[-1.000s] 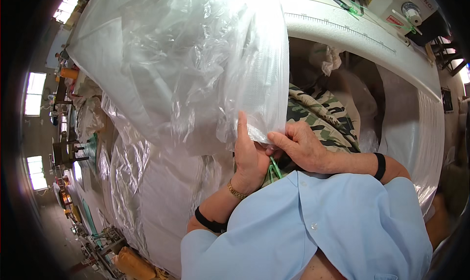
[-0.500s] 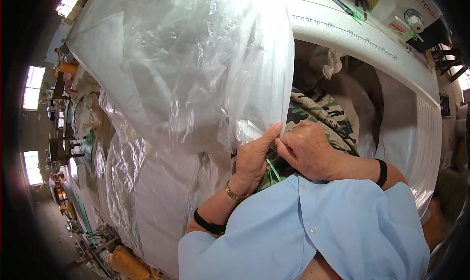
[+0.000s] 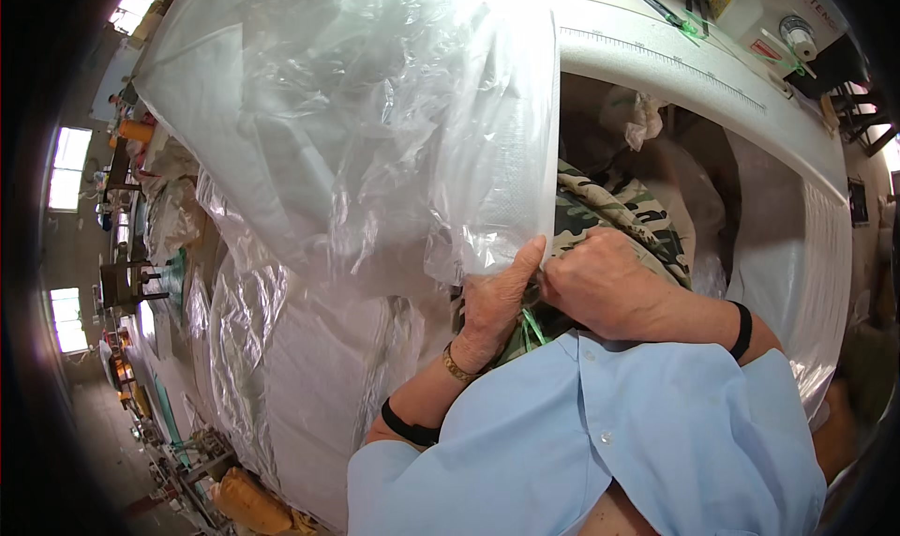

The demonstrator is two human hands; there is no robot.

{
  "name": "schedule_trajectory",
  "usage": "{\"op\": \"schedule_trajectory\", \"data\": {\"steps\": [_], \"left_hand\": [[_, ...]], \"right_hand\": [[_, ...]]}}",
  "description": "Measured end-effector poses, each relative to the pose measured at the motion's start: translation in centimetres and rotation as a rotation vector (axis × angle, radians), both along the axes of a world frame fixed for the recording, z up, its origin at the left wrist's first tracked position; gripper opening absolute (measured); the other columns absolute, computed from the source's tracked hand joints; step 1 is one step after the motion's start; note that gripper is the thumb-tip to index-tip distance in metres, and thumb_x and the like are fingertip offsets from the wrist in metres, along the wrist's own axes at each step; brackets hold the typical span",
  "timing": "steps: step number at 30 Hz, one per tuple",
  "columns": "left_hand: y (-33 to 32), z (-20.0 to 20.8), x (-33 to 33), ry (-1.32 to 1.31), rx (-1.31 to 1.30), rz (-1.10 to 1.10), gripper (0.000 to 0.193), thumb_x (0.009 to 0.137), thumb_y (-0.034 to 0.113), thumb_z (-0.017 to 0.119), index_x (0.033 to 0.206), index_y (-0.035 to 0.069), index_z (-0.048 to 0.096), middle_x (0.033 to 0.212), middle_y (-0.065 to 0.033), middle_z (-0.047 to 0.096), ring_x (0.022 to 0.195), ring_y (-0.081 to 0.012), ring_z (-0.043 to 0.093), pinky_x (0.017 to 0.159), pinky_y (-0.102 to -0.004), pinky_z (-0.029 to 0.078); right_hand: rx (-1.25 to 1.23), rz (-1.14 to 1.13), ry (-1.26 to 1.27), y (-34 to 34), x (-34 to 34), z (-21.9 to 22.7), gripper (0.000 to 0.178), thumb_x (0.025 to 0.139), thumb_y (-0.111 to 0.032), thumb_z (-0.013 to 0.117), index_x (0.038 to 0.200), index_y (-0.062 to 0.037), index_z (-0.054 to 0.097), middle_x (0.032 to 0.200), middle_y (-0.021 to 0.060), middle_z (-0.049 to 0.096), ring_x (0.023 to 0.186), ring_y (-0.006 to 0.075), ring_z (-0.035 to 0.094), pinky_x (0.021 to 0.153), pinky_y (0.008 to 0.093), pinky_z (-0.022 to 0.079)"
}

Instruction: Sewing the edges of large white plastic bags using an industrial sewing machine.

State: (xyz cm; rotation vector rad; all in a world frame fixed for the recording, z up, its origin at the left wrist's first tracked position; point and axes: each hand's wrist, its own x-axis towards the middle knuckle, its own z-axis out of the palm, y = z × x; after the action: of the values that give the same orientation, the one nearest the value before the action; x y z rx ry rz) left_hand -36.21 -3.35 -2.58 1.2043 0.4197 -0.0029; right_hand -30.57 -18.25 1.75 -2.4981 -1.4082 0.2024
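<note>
A large sheet of clear, wrinkled plastic (image 3: 375, 133) lies over white material in front of me, its straight right edge running down to my hands. My left hand (image 3: 495, 301) is closed on the lower end of that edge, thumb on top and pointing up along it. Close beside it, my right hand (image 3: 605, 287) is curled into a fist at the same corner, its fingertips tucked under and hidden. Thin green strings (image 3: 532, 326) hang just below the hands. Camouflage cloth (image 3: 623, 212) lies beneath and beyond my right hand.
A white table edge with a ruler scale (image 3: 666, 60) curves along the upper right. On it are scissors (image 3: 656, 6), a white container (image 3: 750, 15) and a small white bottle (image 3: 797, 37). White sheets (image 3: 806, 283) hang at the right. Farther left stand dark stools (image 3: 122, 283).
The plastic's right edge now hangs straighter and flatter. My right fingers have curled in tighter and tipped downward, while my left thumb stays on the edge. The whole view has shifted slightly.
</note>
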Motion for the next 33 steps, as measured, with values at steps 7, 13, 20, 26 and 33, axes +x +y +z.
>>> {"op": "schedule_trajectory", "data": {"steps": [7, 13, 20, 26, 33], "left_hand": [[-0.1, 1.4, -0.5, 0.010, -0.284, 0.047, 0.037, 0.091, 0.005, 0.070, 0.124, -0.003, 0.055, 0.113, -0.0097, 0.063, 0.101, -0.0148, 0.061, 0.085, -0.0259, 0.052], [2.1, 1.9, -1.1, 0.025, -0.021, -0.592, 0.035, 0.088, 0.011, 0.073, 0.119, -0.001, 0.062, 0.105, -0.0119, 0.069, 0.092, -0.0198, 0.068, 0.080, -0.0313, 0.055], [1.9, 5.7, -0.6, -1.189, 1.169, -0.544, 0.032, 0.082, 0.013, 0.077, 0.112, 0.004, 0.068, 0.113, -0.0088, 0.067, 0.105, -0.0270, 0.066, 0.090, -0.0412, 0.055], [3.7, 1.0, -0.8, -1.089, 1.493, -0.252, 0.024, 0.079, 0.004, 0.075, 0.103, 0.003, 0.072, 0.117, -0.0104, 0.064, 0.103, -0.0267, 0.064, 0.088, -0.0394, 0.052], [3.8, 1.2, -0.1, -1.115, 1.528, -0.264, 0.016, 0.078, 0.001, 0.072, 0.094, 0.003, 0.073, 0.107, -0.0066, 0.071, 0.104, -0.0229, 0.067, 0.091, -0.0397, 0.051]], "right_hand": [[0.325, -0.385, 0.805, -1.3, 3.1, -1.2, 0.047, 0.095, -0.042, 0.061, 0.076, 0.0009, 0.071, 0.063, 0.0097, 0.064, 0.058, 0.0167, 0.060, 0.058, 0.0340, 0.047], [0.711, -0.433, 1.437, -0.8, 2.7, -2.8, 0.034, 0.097, -0.030, 0.063, 0.078, -0.0021, 0.066, 0.072, -0.0040, 0.053, 0.067, 0.0031, 0.043, 0.060, 0.0225, 0.037], [0.732, -0.424, 1.696, -0.8, 2.8, -1.6, 0.023, 0.097, -0.022, 0.066, 0.092, 0.0010, 0.070, 0.087, 0.0013, 0.068, 0.075, 0.0048, 0.060, 0.065, 0.0207, 0.049], [0.807, -0.418, 1.692, 0.2, 2.0, -3.6, 0.020, 0.096, -0.020, 0.066, 0.096, -0.0010, 0.072, 0.087, -0.0014, 0.069, 0.076, 0.0039, 0.059, 0.069, 0.0204, 0.048], [0.725, -0.392, 1.494, -0.4, 3.2, -2.9, 0.034, 0.096, -0.032, 0.065, 0.084, -0.0005, 0.071, 0.076, 0.0014, 0.065, 0.070, 0.0069, 0.057, 0.065, 0.0215, 0.047]]}}
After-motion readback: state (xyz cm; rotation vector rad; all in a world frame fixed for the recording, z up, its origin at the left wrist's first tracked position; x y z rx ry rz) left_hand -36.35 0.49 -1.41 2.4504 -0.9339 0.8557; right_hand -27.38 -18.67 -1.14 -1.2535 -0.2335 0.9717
